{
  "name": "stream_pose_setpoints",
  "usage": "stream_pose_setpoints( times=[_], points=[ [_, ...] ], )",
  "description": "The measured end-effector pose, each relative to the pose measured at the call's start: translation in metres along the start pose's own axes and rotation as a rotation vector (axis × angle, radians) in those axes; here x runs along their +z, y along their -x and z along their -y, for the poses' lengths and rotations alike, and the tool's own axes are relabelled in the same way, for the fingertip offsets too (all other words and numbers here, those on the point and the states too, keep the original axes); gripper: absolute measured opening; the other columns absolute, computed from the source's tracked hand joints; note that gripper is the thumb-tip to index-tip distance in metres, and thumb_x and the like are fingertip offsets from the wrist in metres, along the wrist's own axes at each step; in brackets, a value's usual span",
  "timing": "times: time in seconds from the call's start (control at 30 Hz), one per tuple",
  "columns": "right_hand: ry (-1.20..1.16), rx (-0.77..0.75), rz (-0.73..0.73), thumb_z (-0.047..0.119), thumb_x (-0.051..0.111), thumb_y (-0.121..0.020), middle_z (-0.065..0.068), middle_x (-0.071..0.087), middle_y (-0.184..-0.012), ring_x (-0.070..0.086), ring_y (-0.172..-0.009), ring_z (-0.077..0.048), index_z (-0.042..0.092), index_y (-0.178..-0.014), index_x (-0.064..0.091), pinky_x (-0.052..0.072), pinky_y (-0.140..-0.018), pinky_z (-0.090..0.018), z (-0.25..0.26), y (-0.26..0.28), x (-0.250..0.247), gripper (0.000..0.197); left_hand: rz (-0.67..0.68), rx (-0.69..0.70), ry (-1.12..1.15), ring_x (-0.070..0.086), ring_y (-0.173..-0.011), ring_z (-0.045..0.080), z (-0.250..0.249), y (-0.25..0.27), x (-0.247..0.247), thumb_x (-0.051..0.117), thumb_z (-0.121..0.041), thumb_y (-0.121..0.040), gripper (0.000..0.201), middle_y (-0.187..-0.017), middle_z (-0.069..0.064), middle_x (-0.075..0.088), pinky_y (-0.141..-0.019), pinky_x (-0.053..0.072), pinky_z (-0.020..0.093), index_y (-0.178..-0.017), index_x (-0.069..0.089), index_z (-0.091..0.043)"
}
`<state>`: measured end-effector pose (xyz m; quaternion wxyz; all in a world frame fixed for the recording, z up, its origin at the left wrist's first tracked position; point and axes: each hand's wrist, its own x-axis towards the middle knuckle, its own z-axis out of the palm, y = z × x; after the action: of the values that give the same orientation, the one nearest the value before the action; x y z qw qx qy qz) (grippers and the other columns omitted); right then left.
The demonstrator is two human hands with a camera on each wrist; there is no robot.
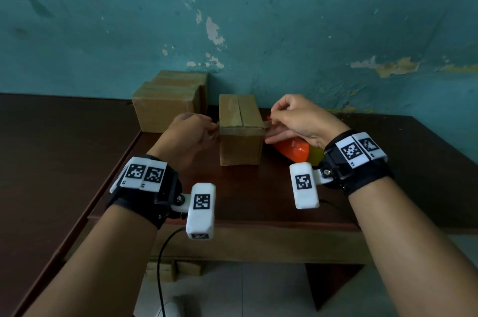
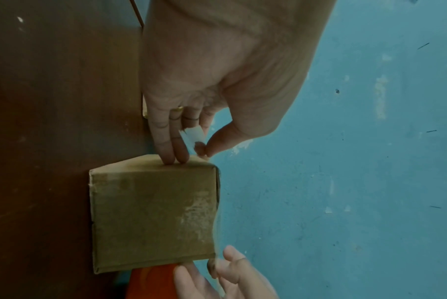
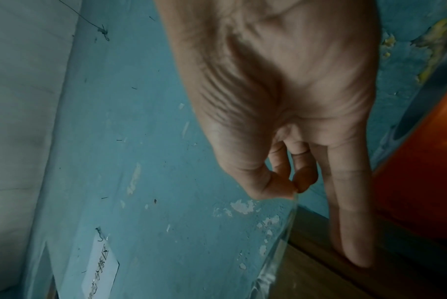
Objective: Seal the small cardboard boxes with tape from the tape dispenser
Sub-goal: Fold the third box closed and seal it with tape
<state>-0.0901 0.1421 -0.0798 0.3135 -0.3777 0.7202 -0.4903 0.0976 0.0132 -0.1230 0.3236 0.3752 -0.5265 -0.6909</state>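
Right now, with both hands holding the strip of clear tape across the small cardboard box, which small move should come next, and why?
Probably lower the clear tape strip onto the top of the small brown cardboard box and press it down. The left hand and the right hand each pinch one end at opposite sides of the box, and the centre seam between its top flaps looks unsealed.

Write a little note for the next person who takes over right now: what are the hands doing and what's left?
Left hand: pinches one end of the clear tape strip at the middle box's left top edge.
Right hand: pinches the other end at the box's right side.
The strip is stretched across the box top, over the flap seam; whether it is pressed down yet, I cannot tell.
The orange tape dispenser lies on the table under the right hand.
Two more boxes stand behind, on the left.
Left: press the tape flat; sealing of the others is unclear.
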Motion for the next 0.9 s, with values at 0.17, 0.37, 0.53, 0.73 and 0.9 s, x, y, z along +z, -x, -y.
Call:
stream_pose_setpoints(
  times=[0.17, 0.37, 0.53, 0.73, 0.9],
  points=[
    [0.018, 0.003, 0.023, -0.011, 0.05, -0.1, -0.02, 0.06, -0.103, 0.079, -0.083, -0.041, 0.008, -0.107, 0.052, 0.065, -0.085, -0.051, 0.001, 0.0, -0.005, 0.021, 0.003, -0.002, -0.004, 0.074, -0.085, 0.02, 0.001, 0.0, 0.0, 0.059, 0.003, -0.097, 0.033, -0.113, 0.019, 0.07, -0.082, 0.064, 0.038, -0.129, 0.058, -0.003],
    [0.113, 0.013, 0.014, -0.011, 0.05, -0.102, -0.024, 0.062, -0.107, 0.076, -0.07, -0.029, 0.006, -0.109, 0.05, 0.057, -0.047, -0.022, -0.002, 0.0, 0.003, 0.018, -0.009, 0.027, -0.075, 0.071, -0.096, 0.025, 0.003, 0.0, 0.005, 0.06, -0.002, -0.098, 0.023, -0.11, 0.016, 0.069, -0.088, 0.062, 0.041, -0.12, 0.061, -0.008],
    [0.182, -0.004, 0.026, -0.011, 0.054, -0.101, -0.029, 0.064, -0.106, 0.073, -0.077, -0.03, 0.007, -0.102, 0.05, 0.056, -0.047, -0.021, -0.007, -0.005, 0.01, 0.019, -0.038, 0.086, -0.16, 0.072, -0.092, 0.026, 0.003, 0.001, 0.008, 0.065, -0.008, -0.098, 0.02, -0.108, 0.015, 0.07, -0.087, 0.062, 0.043, -0.117, 0.06, -0.011],
    [0.153, -0.004, 0.017, -0.013, 0.059, -0.098, -0.026, 0.064, -0.102, 0.075, -0.084, -0.034, 0.008, -0.099, 0.051, 0.065, -0.059, -0.031, -0.01, -0.009, 0.01, 0.022, -0.054, 0.063, -0.153, 0.068, -0.078, 0.018, 0.007, -0.001, 0.008, 0.068, -0.011, -0.097, 0.021, -0.102, 0.014, 0.071, -0.08, 0.059, 0.034, -0.117, 0.061, -0.012],
    [0.129, 0.004, 0.006, -0.013, 0.063, -0.096, -0.028, 0.068, -0.103, 0.077, -0.064, -0.024, 0.005, -0.1, 0.053, 0.052, -0.043, -0.019, -0.01, -0.006, 0.005, 0.021, -0.062, 0.055, -0.166, 0.072, -0.09, 0.017, 0.011, 0.0, 0.009, 0.068, -0.013, -0.098, 0.023, -0.103, 0.01, 0.072, -0.079, 0.062, 0.032, -0.12, 0.061, -0.011]
  ],
)
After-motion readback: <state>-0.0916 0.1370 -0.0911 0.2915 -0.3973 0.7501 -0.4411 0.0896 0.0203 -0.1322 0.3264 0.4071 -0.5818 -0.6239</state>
